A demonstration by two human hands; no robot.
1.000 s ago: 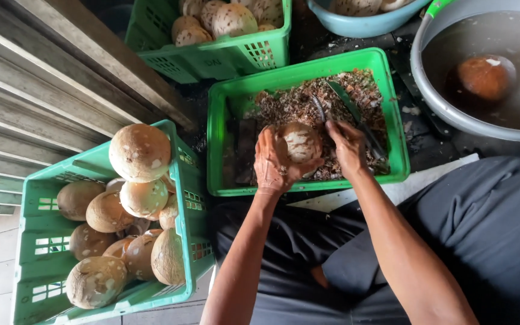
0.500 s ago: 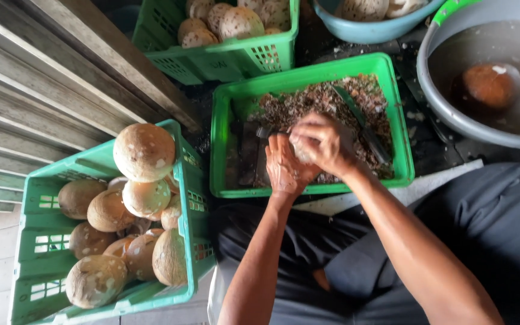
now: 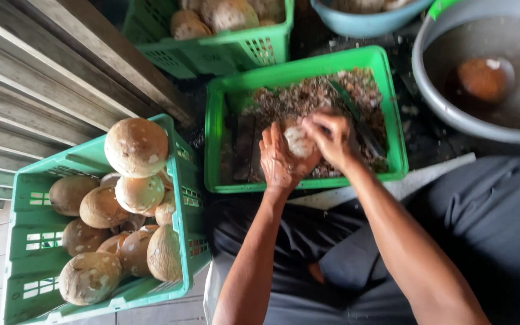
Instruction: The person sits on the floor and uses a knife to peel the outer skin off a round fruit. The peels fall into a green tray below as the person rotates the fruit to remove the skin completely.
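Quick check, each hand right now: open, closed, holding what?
Left hand: closed around the coconut, cupping it from below over the green crate.
Right hand: fingers curled on top of the same coconut; any tool in it cannot be told.

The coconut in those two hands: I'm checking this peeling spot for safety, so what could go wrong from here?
The left hand cups the coconut while the right hand works right against it, so a slip could hurt the fingers. The coconut hangs over the shavings crate; if dropped, it would likely land in the scraps. Beside the knee, one coconut is piled above the rim of the full crate and could roll off.
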